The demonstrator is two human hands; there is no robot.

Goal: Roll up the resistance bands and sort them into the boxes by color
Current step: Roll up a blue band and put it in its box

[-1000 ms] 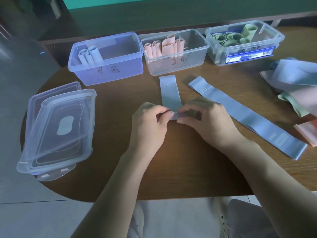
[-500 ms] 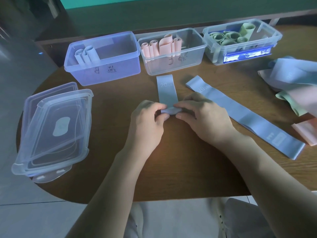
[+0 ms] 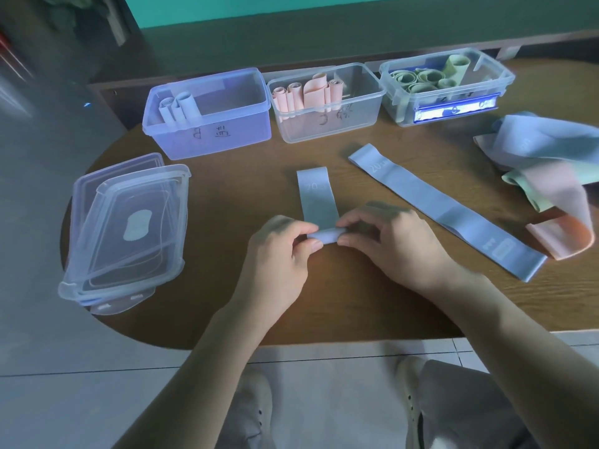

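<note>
A blue resistance band (image 3: 316, 197) lies on the table's middle, its near end wound into a small roll. My left hand (image 3: 280, 254) pinches the roll's left end and my right hand (image 3: 392, 241) pinches its right end. A second blue band (image 3: 447, 209) lies flat and diagonal to the right. At the back stand three boxes: a blue box (image 3: 227, 134) holding rolled blue bands, a clear box (image 3: 353, 124) with pink rolls, and a clear box (image 3: 405, 115) with green rolls.
Stacked clear lids (image 3: 126, 228) sit at the table's left edge. A loose heap of blue, green and pink bands (image 3: 551, 166) lies at the right. The round wooden table (image 3: 324, 312) ends just in front of my hands.
The roll has grown and moved a little away from me, so the flat part of the band is shorter. Both hands stayed on the roll's ends.
</note>
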